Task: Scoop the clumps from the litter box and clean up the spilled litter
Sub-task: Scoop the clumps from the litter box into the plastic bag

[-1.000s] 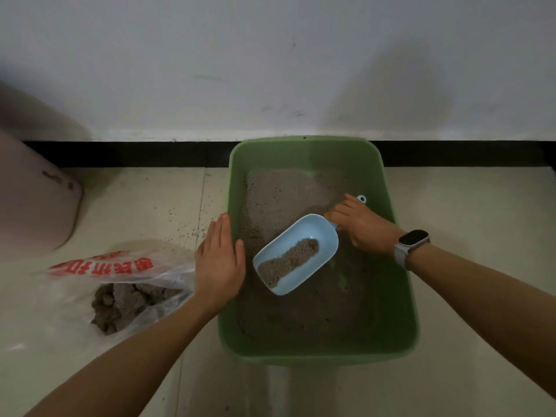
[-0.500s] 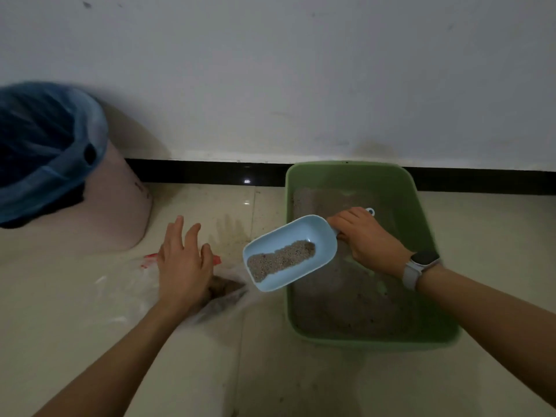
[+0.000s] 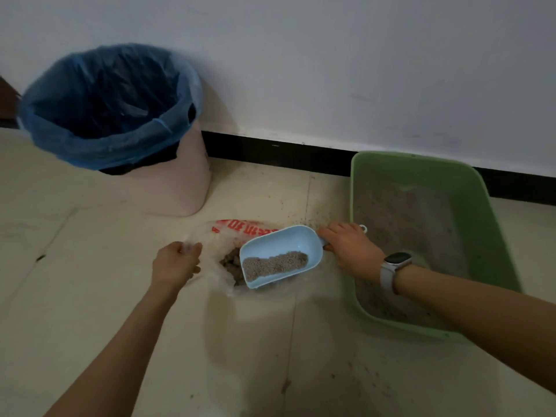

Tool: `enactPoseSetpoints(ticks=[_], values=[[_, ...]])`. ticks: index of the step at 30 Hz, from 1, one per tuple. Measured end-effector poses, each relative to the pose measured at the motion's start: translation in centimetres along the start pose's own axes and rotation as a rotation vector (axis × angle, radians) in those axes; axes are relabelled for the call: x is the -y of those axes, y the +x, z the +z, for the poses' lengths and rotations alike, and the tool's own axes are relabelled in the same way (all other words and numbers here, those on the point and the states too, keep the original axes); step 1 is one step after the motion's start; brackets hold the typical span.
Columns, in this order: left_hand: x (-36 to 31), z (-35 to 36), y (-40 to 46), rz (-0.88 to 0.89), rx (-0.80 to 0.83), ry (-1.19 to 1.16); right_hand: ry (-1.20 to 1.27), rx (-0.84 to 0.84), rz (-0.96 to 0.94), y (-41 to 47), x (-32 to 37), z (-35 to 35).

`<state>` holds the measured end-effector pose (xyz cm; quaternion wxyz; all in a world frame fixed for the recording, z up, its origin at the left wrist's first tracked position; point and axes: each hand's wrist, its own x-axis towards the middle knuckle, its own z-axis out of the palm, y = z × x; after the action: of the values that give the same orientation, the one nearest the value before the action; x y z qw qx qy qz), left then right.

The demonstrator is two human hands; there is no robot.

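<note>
The right hand (image 3: 352, 251) grips the handle of a light blue litter scoop (image 3: 281, 255), holding its grey litter load level over a clear plastic bag (image 3: 224, 236) on the floor, apparently to tip it in. The left hand (image 3: 176, 263) pinches the bag's rim, holding it open. The green litter box (image 3: 496, 224) sits just right. A blue-lined bin (image 3: 114, 127) stands behind; spilled litter grains (image 3: 313, 219) dot the tiles.

Your green litter box (image 3: 493, 245) is sitting at the right against the wall, holding grey litter. Your pale blue scoop (image 3: 281, 255), carrying litter, is hovering over the clear plastic bag (image 3: 210, 236) of clumps (image 3: 230, 263) lying left of it. Spilled litter (image 3: 304, 218) is dotting the floor nearby.
</note>
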<state>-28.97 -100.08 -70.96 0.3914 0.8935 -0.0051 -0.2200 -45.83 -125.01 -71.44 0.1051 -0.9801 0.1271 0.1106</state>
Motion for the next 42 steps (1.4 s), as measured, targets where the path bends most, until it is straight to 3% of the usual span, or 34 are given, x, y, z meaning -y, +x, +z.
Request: enactPoseSetpoints(ticks=[4,9,16,20,27,30,33,39,42], values=[[-0.1,-0.3,-0.9,0.042,0.03,-0.199,-0.142,0.01,0.065,0.8,2.2,0.0],[0.1,-0.1,-1.1,0.075,0.031,-0.29,-0.449,-0.262,-0.076,2.3,4.7,-1.8],[-0.1,0.6,-1.0,0.103,-0.03,-0.33,-0.715,-0.238,-0.25,3.5,8.2,-4.3],[-0.3,0.6,-1.0,0.108,-0.051,-0.348,-0.752,-0.227,-0.289,3.3,7.8,-4.9],[-0.9,0.6,-1.7,0.108,-0.083,-0.374,-0.647,-0.366,-0.334,2.1,5.6,-5.3],[-1.3,1.1,-2.2,0.115,-0.148,-0.362,-0.455,-0.379,-0.256,1.0,3.7,-5.6],[-1.7,1.9,-3.3,0.177,-0.174,-0.281,-0.235,-0.406,-0.05,-0.8,1.4,-5.6],[-2.3,6.6,-6.1,0.5,-0.136,0.439,0.133,-0.454,0.38,-5.9,-3.8,-4.0],[-4.7,10.0,-8.2,0.684,-0.081,0.561,0.297,-0.53,0.6,-8.4,-6.8,-2.6]])
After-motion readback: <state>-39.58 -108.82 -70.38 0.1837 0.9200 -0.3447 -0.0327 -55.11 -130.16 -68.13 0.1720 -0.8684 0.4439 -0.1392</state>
